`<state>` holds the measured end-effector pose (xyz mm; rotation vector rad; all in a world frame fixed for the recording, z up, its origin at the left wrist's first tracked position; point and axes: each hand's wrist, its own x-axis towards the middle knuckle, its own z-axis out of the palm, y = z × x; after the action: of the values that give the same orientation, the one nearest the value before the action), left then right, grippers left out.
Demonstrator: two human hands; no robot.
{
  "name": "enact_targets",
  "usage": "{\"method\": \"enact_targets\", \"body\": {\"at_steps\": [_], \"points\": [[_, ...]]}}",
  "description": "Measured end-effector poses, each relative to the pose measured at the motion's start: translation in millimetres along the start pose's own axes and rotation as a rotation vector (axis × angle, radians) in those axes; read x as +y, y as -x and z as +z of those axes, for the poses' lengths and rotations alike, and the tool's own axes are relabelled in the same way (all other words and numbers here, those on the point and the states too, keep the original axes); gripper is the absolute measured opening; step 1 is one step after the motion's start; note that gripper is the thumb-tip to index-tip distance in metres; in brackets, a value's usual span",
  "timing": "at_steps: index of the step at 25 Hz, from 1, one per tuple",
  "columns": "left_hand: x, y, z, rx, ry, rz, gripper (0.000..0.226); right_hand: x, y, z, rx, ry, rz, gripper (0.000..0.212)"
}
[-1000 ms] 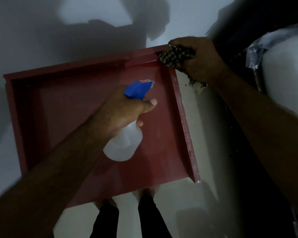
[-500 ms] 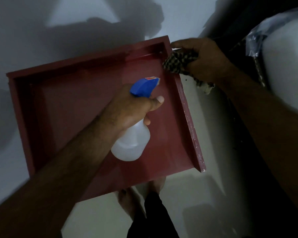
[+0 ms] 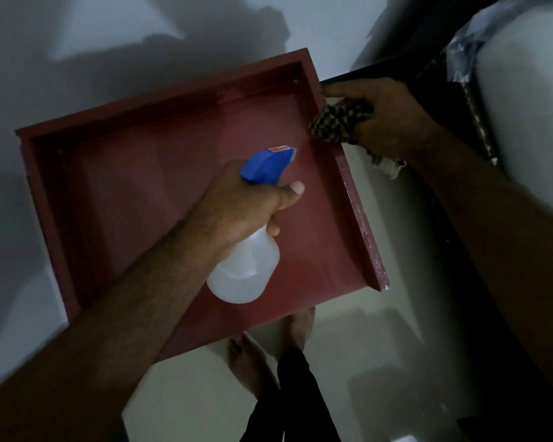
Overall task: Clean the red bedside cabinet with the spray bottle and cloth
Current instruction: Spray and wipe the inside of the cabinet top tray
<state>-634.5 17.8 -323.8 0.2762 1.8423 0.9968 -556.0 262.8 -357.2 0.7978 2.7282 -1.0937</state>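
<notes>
The red bedside cabinet (image 3: pixel 141 173) fills the middle of the view, seen from above with raised rims on three sides. My left hand (image 3: pixel 236 208) grips a translucent white spray bottle (image 3: pixel 246 269) by its neck, over the cabinet's top. The bottle's blue nozzle head (image 3: pixel 262 167) points toward the far right. My right hand (image 3: pixel 386 119) holds a checked black-and-white cloth (image 3: pixel 335 122) against the right rim, near the far corner. A frayed end of the cloth hangs below my palm.
A pale wall (image 3: pixel 77 52) stands behind and left of the cabinet. A dark bed frame and a white mattress in plastic wrap (image 3: pixel 523 90) are close on the right. My bare feet (image 3: pixel 297 327) stand on the light floor (image 3: pixel 348 362) at the cabinet's front edge.
My right hand has slid the cloth from the far right corner a little way toward me along the right rim. The left hand holds the bottle as before; the view has shifted.
</notes>
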Motion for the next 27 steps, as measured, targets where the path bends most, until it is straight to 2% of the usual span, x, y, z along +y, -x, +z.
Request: {"method": "enact_targets", "body": {"at_steps": [3, 8, 15, 20, 27], "points": [[-2.3, 4.4, 1.1, 0.014, -0.005, -0.016, 0.034, 3.0, 13.9, 3.8, 0.012, -0.09, 0.039, 0.065], [-5.6, 14.2, 4.7, 0.016, -0.049, -0.01, 0.03, 12.4, 60.7, 3.2, -0.089, -0.07, 0.077, 0.066], [-10.0, 27.8, 17.9, 0.017, -0.066, -0.01, 0.03, 10.6, 50.2, 10.9, 0.018, -0.081, 0.051, 0.066], [-12.7, 39.7, 24.9, 0.024, -0.078, -0.01, 0.029, 28.9, 94.1, 12.3, -0.145, -0.032, 0.091, 0.066], [-15.3, 62.1, 38.4, 0.042, -0.063, -0.012, 0.03, 7.7, 91.8, 22.7, 0.042, -0.069, 0.113, 0.072]]}}
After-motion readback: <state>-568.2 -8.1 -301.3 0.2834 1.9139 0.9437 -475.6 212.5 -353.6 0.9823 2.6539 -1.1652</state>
